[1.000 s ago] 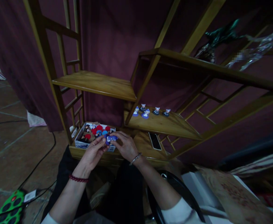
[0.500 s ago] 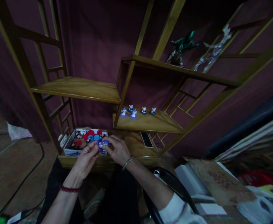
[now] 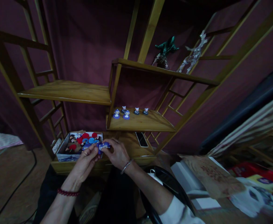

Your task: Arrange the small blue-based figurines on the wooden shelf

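Note:
Both hands pinch one small purple-and-white figurine (image 3: 104,145) just in front of the box. My left hand (image 3: 88,158) grips its round purple base from the left, fingers closed. My right hand (image 3: 117,153) has thumb and fingers on the head end, with the figurine tipped on its side. Behind them an open box (image 3: 67,157) holds several figurines with red and blue bases. On the middle shelf (image 3: 141,124) stand two purple figurines (image 3: 126,114) and, beside and behind them, three dark-based figurines (image 3: 137,111).
A phone (image 3: 141,139) lies on the lowest board, right of my hands. An upper shelf bears a green statue (image 3: 165,51) and a clear deer-like statue (image 3: 193,56). Cardboard (image 3: 211,174) and plastic bags (image 3: 248,199) lie at right. A black cable (image 3: 22,183) runs over the floor at left.
My view has swung to the right, so the shelves appear further left. Both hands still hold the figurine, whose tilt has changed only slightly.

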`<state>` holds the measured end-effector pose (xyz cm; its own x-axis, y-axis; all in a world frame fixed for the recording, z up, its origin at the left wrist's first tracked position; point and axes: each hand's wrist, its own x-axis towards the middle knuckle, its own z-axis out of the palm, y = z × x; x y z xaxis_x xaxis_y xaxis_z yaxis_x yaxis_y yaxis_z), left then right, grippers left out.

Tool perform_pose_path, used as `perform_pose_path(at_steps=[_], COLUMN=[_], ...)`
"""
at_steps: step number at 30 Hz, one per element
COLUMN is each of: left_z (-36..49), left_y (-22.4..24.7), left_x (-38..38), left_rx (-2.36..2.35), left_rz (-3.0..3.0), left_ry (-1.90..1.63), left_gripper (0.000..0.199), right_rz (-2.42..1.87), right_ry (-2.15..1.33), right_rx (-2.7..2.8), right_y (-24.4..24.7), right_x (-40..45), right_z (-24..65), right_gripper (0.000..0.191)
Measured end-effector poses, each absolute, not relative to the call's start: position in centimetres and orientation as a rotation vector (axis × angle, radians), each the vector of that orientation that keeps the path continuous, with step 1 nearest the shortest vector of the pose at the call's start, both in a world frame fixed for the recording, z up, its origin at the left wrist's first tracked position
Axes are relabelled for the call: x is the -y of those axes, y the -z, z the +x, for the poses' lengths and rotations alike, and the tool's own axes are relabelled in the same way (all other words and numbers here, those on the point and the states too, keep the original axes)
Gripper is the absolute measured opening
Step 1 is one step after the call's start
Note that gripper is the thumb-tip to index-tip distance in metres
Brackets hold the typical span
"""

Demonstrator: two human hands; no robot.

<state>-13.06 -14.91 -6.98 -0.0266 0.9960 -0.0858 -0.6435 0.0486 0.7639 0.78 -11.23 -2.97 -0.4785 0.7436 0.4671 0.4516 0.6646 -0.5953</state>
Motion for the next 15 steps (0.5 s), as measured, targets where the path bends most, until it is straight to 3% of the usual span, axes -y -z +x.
perform_pose_path(at_steps=[7,15], left_z=[-12.2,-9.7], left_y=[7.1,6.5], left_x=[15.1,14.0], left_rx=[-0.73,-0.655], left_rz=[0.499,0.422], left_ry=[-1.439,-1.429], left_gripper=[0.019,0.021], right_rz=[-0.695,-0.719], right_ry=[-0.419,-0.436], right_rx=[2.305,2.337], right_y=[2.9,1.6], right_x=[10.8,9.9], right_z=[2.3,4.8], right_gripper=[0.018,0.024])
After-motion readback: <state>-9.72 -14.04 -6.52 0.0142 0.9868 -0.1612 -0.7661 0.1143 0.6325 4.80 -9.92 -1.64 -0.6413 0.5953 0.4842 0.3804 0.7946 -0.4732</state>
